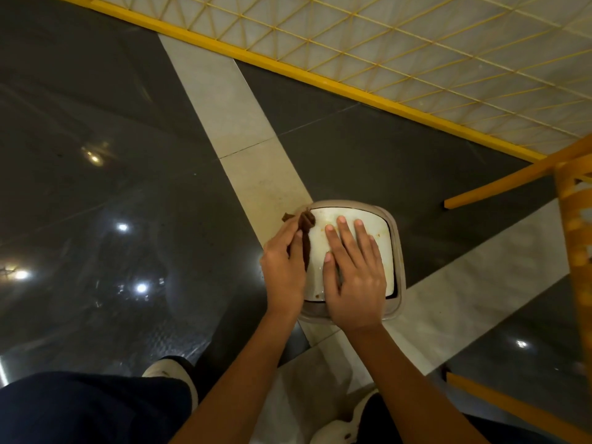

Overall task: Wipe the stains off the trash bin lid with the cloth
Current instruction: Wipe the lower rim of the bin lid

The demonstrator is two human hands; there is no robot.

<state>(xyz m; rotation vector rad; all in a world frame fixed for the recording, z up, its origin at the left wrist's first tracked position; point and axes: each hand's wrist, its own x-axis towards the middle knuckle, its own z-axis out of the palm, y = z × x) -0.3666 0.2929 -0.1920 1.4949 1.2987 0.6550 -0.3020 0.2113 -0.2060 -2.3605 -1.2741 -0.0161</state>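
A small trash bin stands on the floor below me, its white lid [379, 238] set in a grey rim [398, 251]. Brown stains show near the lid's right edge and at its near left corner. My left hand [283, 264] grips a brown cloth [306, 224] at the lid's left edge, the cloth bunched over the far left corner. My right hand [354, 277] lies flat on the lid with straight fingers spread, pressing it down.
The floor is glossy dark tile crossed by pale stone strips [243, 123]. A yellow wire-mesh fence [352, 88] runs along the far side. Yellow wooden chair legs [573, 225] stand at the right. My shoes [173, 371] are near the bin.
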